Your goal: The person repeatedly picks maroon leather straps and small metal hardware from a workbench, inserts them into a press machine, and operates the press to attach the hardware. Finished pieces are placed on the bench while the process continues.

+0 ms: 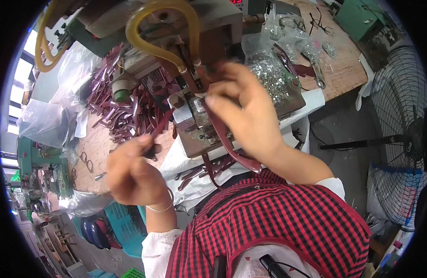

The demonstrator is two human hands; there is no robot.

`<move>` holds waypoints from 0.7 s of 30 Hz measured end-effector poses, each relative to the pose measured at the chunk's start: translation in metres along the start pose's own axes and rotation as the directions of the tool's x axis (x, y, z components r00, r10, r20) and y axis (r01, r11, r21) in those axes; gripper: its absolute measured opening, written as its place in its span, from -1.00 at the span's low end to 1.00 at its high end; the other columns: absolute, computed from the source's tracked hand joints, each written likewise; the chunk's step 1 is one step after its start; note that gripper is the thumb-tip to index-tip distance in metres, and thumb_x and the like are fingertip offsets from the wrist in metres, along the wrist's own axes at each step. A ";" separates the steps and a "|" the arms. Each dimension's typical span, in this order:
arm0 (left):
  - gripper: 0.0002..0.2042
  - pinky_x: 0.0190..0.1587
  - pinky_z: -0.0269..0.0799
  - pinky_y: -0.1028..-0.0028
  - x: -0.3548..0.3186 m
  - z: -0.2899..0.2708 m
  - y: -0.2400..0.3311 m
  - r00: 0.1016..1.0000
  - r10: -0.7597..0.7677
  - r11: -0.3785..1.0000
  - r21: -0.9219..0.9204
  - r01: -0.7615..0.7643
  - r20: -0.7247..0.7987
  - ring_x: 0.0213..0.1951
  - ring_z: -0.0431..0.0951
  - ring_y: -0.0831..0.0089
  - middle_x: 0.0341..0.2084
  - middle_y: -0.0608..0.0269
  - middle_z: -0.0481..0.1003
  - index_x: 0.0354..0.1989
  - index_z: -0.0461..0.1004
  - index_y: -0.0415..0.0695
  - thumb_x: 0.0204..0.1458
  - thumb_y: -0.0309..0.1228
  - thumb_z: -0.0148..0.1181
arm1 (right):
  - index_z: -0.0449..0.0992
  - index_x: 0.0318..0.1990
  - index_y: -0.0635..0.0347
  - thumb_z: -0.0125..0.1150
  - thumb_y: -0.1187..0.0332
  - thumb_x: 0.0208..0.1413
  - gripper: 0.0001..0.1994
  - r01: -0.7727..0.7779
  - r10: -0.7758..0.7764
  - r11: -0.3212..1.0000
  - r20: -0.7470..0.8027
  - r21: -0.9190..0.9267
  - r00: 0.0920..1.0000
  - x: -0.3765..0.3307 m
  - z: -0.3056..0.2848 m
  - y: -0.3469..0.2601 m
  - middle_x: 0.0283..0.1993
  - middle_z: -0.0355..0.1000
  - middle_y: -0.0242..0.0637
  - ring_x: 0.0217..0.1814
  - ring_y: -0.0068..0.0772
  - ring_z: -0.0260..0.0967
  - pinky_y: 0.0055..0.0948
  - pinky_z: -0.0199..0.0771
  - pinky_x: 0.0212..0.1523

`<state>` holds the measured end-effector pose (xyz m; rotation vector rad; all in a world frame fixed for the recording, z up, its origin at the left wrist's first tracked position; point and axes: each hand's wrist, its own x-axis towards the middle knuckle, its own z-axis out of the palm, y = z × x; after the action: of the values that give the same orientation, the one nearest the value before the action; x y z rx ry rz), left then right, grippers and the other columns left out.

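My left hand (135, 173) is left of the machine's work block, its fingers closed on a dark red, slim glasses temple (163, 126) whose far end points up toward the block. Over the metal fixture (197, 107), my right hand (248, 109) has its fingers pinched together, slightly blurred. From beneath those fingers a second dark red temple (221, 134) curves down over the front of the block toward my apron. The right fingertips hide its upper end, so I cannot make out exactly what they grip. Copper-coloured machine electrodes (201, 76) stand just above the fixture.
A yellow hose (130, 28) loops above. Many dark red temples (130, 109) lie heaped on the left table. Small shiny metal parts (269, 83) fill a tray at right, near plastic bags (292, 46). Several temples (195, 173) rest on white cloth below. A fan (394, 139) stands right.
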<state>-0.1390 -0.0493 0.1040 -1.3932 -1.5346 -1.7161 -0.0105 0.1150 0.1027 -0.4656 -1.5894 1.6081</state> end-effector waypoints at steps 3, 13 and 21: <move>-0.82 -0.41 0.51 0.46 -0.012 0.030 -0.006 0.962 0.227 0.973 0.010 -0.231 0.152 -0.42 0.63 0.30 -0.31 0.00 0.66 -0.22 0.60 -0.23 0.09 -0.42 0.41 | 0.39 0.26 0.34 0.26 0.40 0.17 -0.50 0.334 -0.318 0.864 0.105 -0.377 0.942 -0.020 -0.012 0.003 0.08 0.53 0.04 0.15 0.09 0.49 -0.11 0.44 0.21; -0.76 -0.59 0.25 0.58 -0.016 0.058 -0.014 0.782 0.479 0.821 0.111 -0.560 0.398 -0.62 0.41 0.63 -0.29 0.24 0.64 -0.29 0.60 -0.09 -0.11 -0.41 0.54 | 0.57 0.06 0.30 0.38 0.45 0.08 -0.64 -0.074 -0.100 0.792 -0.249 -0.606 0.963 -0.011 -0.147 0.071 0.01 0.59 -0.13 0.06 -0.20 0.53 -0.33 0.47 0.15; -0.75 -0.58 0.33 0.50 -0.030 0.053 0.000 0.890 0.286 0.941 0.073 -0.332 0.355 -0.60 0.48 0.51 -0.21 0.20 0.67 -0.22 0.65 -0.10 -0.10 -0.47 0.53 | 0.64 -0.26 0.22 0.45 0.40 -0.01 -0.83 0.102 -0.334 0.279 0.003 -0.955 0.942 -0.005 -0.130 0.096 -0.20 0.58 -0.21 -0.09 -0.06 0.45 -0.11 0.45 -0.06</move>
<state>-0.1074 -0.0096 0.0712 -1.8220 -1.4626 -1.2067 0.0621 0.2079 -0.0077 -0.9258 -2.2055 0.1639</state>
